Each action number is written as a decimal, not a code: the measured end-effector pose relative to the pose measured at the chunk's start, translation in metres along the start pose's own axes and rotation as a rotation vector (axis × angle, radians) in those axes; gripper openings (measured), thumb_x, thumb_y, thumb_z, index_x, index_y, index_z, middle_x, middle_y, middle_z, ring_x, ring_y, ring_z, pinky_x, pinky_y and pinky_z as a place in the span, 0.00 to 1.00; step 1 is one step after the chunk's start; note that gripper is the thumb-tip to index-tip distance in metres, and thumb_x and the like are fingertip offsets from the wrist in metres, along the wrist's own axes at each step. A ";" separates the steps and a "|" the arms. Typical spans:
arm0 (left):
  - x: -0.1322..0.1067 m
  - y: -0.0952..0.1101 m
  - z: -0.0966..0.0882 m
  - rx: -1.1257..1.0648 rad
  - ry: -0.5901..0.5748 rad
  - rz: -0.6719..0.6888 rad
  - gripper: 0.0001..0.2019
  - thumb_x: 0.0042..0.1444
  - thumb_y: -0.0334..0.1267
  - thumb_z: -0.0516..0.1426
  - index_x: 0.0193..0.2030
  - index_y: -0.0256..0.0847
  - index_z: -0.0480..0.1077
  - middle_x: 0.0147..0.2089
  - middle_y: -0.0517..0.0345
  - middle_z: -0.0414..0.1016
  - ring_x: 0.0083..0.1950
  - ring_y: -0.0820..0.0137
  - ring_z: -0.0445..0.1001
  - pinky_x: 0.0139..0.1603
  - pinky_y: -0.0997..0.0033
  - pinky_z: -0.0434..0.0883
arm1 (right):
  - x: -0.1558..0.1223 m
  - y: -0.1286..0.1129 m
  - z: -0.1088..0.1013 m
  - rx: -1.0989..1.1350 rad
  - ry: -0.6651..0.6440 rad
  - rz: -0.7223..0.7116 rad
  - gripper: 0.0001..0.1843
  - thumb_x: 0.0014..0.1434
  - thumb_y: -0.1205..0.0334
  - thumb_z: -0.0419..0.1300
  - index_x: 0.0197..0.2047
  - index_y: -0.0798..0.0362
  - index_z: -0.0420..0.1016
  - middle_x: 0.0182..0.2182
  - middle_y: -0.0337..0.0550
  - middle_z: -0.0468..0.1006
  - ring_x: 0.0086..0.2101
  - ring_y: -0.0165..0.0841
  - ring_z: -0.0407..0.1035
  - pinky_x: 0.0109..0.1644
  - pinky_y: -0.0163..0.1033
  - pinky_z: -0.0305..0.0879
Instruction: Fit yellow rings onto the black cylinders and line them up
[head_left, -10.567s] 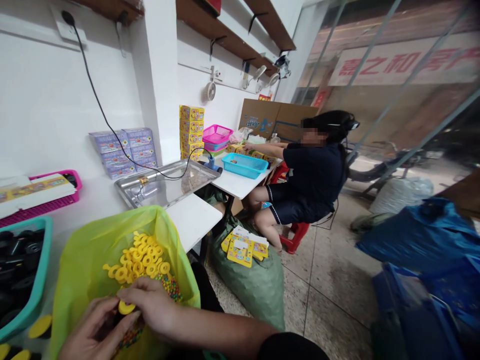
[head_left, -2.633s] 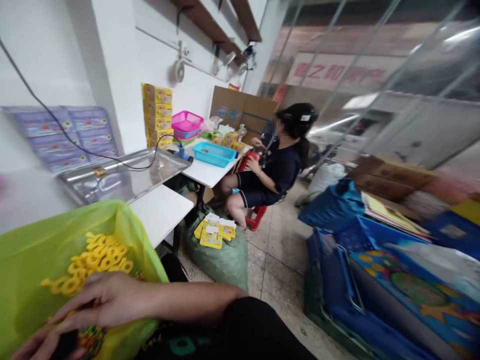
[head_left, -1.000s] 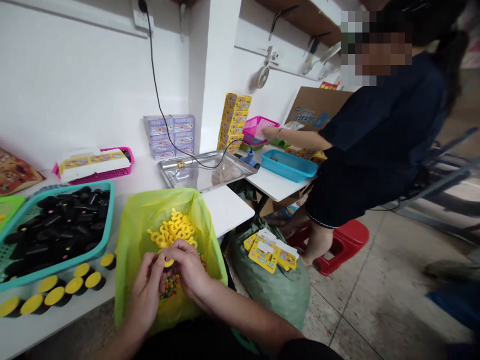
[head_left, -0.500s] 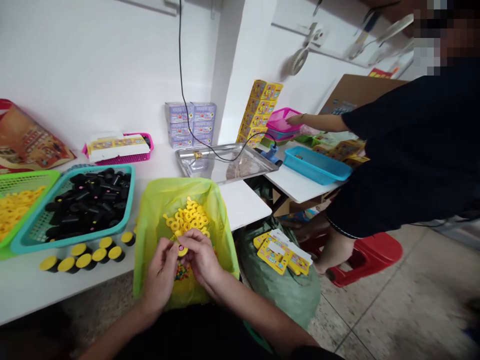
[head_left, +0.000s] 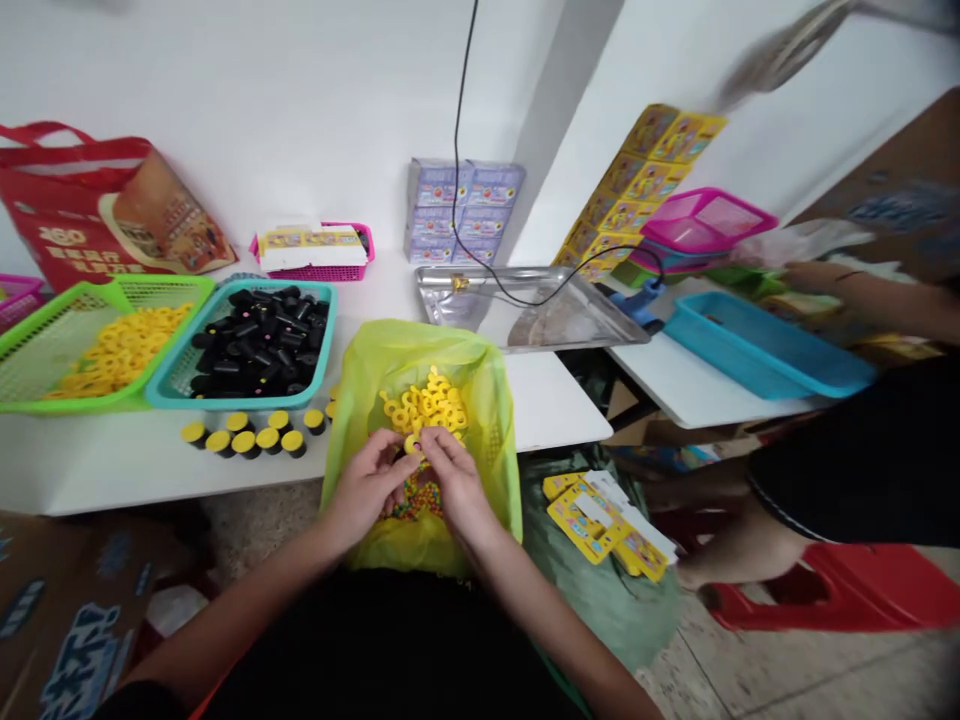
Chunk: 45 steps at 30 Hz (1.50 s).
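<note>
My left hand [head_left: 369,482] and my right hand [head_left: 456,482] meet above a basket lined with a yellow-green plastic bag [head_left: 491,375]. Pinched between both hands is a small yellow plastic ring piece [head_left: 412,444] with a dark centre; the fingers hide part of it. Beyond the fingertips, inside the liner, lies a heap of yellow ring pieces [head_left: 431,400]. Small multicoloured beads or candies [head_left: 424,500] lie lower in the basket, below my hands. To the left, several black cylinders with yellow tops [head_left: 246,444] stand along the white table [head_left: 112,460].
At left are a teal basket [head_left: 319,345] of black cylinders and a green basket [head_left: 37,345] of yellow rings. A metal tray [head_left: 517,340] lies behind. At right, a green sack [head_left: 637,630] carries yellow cards [head_left: 589,520]; a co-worker's arm [head_left: 885,295] reaches over blue basket [head_left: 765,340].
The view has turned left and down, so everything appears shifted right. Both hands still hold the yellow ring piece. The co-worker's hand has moved from the pink basket toward the white plastic bags.
</note>
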<state>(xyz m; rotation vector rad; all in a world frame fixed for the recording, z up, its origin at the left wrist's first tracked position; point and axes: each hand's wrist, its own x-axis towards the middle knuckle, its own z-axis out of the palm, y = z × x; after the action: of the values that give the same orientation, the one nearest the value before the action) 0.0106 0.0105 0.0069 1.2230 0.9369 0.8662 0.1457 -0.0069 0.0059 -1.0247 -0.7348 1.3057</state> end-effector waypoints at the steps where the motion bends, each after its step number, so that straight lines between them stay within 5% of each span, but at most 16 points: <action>1: 0.000 0.000 -0.001 -0.023 -0.011 -0.007 0.20 0.57 0.56 0.63 0.42 0.42 0.67 0.23 0.67 0.65 0.20 0.75 0.65 0.17 0.78 0.60 | 0.000 0.000 0.000 -0.019 -0.014 -0.031 0.16 0.50 0.46 0.72 0.33 0.49 0.80 0.31 0.36 0.77 0.30 0.30 0.69 0.32 0.34 0.65; 6: -0.005 0.000 -0.004 -0.202 -0.092 -0.047 0.23 0.55 0.57 0.65 0.45 0.42 0.67 0.28 0.65 0.69 0.22 0.74 0.71 0.16 0.80 0.62 | -0.003 0.003 -0.005 0.001 -0.119 -0.211 0.17 0.52 0.50 0.73 0.44 0.43 0.81 0.41 0.39 0.81 0.41 0.37 0.74 0.46 0.41 0.71; 13: -0.011 0.006 -0.001 -0.295 -0.083 -0.095 0.22 0.53 0.55 0.67 0.40 0.40 0.68 0.25 0.67 0.66 0.17 0.79 0.66 0.14 0.82 0.57 | -0.018 -0.004 -0.014 -0.586 -0.139 -0.749 0.12 0.65 0.61 0.62 0.50 0.43 0.81 0.47 0.46 0.80 0.48 0.40 0.74 0.54 0.47 0.70; 19: -0.010 0.009 -0.004 -0.302 -0.091 -0.059 0.21 0.52 0.54 0.67 0.36 0.40 0.67 0.22 0.68 0.64 0.16 0.80 0.63 0.14 0.82 0.53 | -0.020 -0.002 -0.015 -0.628 -0.148 -0.675 0.13 0.65 0.61 0.62 0.51 0.42 0.81 0.48 0.45 0.80 0.49 0.41 0.74 0.55 0.50 0.69; 26: -0.006 0.011 -0.005 -0.272 -0.249 -0.141 0.25 0.50 0.59 0.66 0.40 0.40 0.69 0.23 0.65 0.69 0.17 0.74 0.69 0.14 0.78 0.61 | -0.021 -0.003 -0.019 -0.646 -0.162 -0.738 0.11 0.61 0.67 0.66 0.45 0.42 0.82 0.44 0.42 0.81 0.45 0.38 0.75 0.50 0.46 0.71; 29: -0.008 0.017 -0.013 -0.261 -0.211 -0.122 0.21 0.50 0.54 0.67 0.38 0.39 0.70 0.21 0.66 0.68 0.16 0.76 0.66 0.15 0.78 0.58 | -0.020 0.001 -0.023 -0.651 -0.167 -0.736 0.13 0.60 0.67 0.67 0.48 0.43 0.80 0.45 0.43 0.80 0.45 0.38 0.75 0.51 0.46 0.71; 33: -0.011 0.023 -0.053 -0.247 0.120 0.071 0.19 0.44 0.44 0.70 0.39 0.39 0.71 0.27 0.64 0.72 0.21 0.76 0.70 0.17 0.79 0.59 | -0.016 0.010 -0.032 -0.677 -0.164 -0.576 0.08 0.62 0.61 0.66 0.45 0.47 0.80 0.40 0.44 0.81 0.41 0.38 0.76 0.46 0.44 0.72; 37: -0.019 0.018 -0.132 -0.183 0.729 0.251 0.21 0.40 0.44 0.70 0.37 0.38 0.69 0.29 0.61 0.76 0.24 0.74 0.73 0.22 0.78 0.64 | -0.012 0.017 -0.036 -0.689 -0.160 -0.437 0.08 0.60 0.55 0.67 0.40 0.49 0.82 0.35 0.45 0.81 0.35 0.37 0.76 0.40 0.42 0.74; 40: -0.029 0.003 -0.192 -0.009 1.103 0.208 0.22 0.38 0.46 0.68 0.37 0.38 0.69 0.29 0.61 0.75 0.25 0.73 0.73 0.25 0.76 0.67 | -0.010 0.019 -0.032 -0.697 -0.196 -0.399 0.10 0.58 0.52 0.68 0.38 0.49 0.82 0.34 0.45 0.81 0.34 0.37 0.76 0.39 0.41 0.74; 42: -0.033 -0.010 -0.221 0.074 1.205 0.100 0.21 0.38 0.47 0.67 0.36 0.37 0.69 0.28 0.60 0.75 0.24 0.73 0.73 0.26 0.74 0.68 | -0.008 0.020 -0.028 -0.707 -0.198 -0.365 0.11 0.57 0.50 0.68 0.36 0.49 0.82 0.32 0.44 0.81 0.33 0.37 0.75 0.36 0.41 0.73; 45: -0.031 -0.029 -0.244 0.122 1.190 -0.025 0.19 0.39 0.49 0.65 0.34 0.36 0.71 0.22 0.61 0.72 0.22 0.69 0.71 0.25 0.71 0.68 | -0.004 0.020 -0.025 -0.723 -0.145 -0.284 0.15 0.55 0.46 0.68 0.35 0.50 0.82 0.30 0.44 0.81 0.31 0.37 0.75 0.35 0.41 0.72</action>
<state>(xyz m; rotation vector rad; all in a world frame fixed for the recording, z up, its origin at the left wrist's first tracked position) -0.2259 0.0680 -0.0405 0.7047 1.9470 1.5687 0.1594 -0.0162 -0.0217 -1.3330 -1.4696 0.8756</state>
